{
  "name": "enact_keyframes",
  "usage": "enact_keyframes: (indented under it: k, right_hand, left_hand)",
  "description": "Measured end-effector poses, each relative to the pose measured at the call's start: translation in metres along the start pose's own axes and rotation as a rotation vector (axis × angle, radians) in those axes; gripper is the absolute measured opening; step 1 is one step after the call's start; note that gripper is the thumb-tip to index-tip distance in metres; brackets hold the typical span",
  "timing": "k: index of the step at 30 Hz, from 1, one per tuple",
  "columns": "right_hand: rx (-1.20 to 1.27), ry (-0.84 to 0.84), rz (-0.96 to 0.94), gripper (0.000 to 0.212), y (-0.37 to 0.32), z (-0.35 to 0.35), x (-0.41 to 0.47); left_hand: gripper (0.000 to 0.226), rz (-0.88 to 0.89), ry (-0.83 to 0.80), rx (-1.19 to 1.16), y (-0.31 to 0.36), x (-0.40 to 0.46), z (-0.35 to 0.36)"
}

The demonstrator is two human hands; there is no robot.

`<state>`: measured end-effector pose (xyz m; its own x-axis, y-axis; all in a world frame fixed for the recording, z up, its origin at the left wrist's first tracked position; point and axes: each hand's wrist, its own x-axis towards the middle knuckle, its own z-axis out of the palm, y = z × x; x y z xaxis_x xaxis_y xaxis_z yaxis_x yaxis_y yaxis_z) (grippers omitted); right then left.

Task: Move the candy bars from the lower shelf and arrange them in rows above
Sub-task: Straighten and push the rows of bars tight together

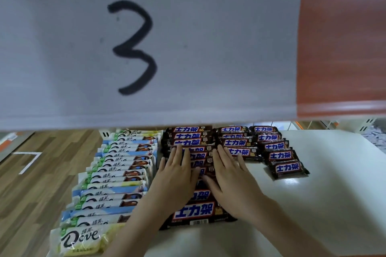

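Note:
A long row of brown candy bars point(194, 212) with white and blue lettering runs front to back on the white shelf point(325, 183). My left hand point(177, 171) and my right hand point(231, 173) both lie flat on top of this row with straight fingers, about halfway along it. Two shorter rows of smaller brown bars point(240, 143) point(279, 155) sit to the right. A row of pale Dove bars point(112, 179) lines the shelf's left side.
A white paper sheet point(146, 52) marked with a black 3 hangs from the orange shelf beam point(342, 37) overhead and hides the back of the shelf. Wooden floor point(31, 183) with white tape marks lies beyond the left edge.

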<state>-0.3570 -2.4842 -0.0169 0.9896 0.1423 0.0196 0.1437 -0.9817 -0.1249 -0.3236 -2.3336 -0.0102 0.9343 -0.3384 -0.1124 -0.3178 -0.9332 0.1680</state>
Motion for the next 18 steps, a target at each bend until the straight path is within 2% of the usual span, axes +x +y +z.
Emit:
enact_keyframes:
  k: [2,4,8,13,18]
  right_hand:
    - [-0.012,-0.033,0.009,0.122,0.0,0.006,-0.009]
    - [0.034,-0.058,0.023,0.125,-0.002,0.01,-0.011]
    - [0.106,-0.047,0.047,0.123,-0.009,0.016,-0.011]
    - [0.212,-0.053,0.095,0.1,-0.019,0.011,-0.017]
    - [0.174,-0.064,0.092,0.111,-0.013,0.008,-0.038]
  left_hand:
    - [0.062,-0.007,0.008,-0.016,0.0,-0.002,0.006]
    - [0.062,0.001,0.045,-0.004,-0.001,-0.002,0.01]
    - [0.06,0.03,0.082,0.004,-0.003,-0.003,0.014]
    - [0.059,0.054,0.148,0.026,-0.004,-0.004,0.013]
    - [0.079,0.102,0.245,-0.011,0.004,-0.031,0.015]
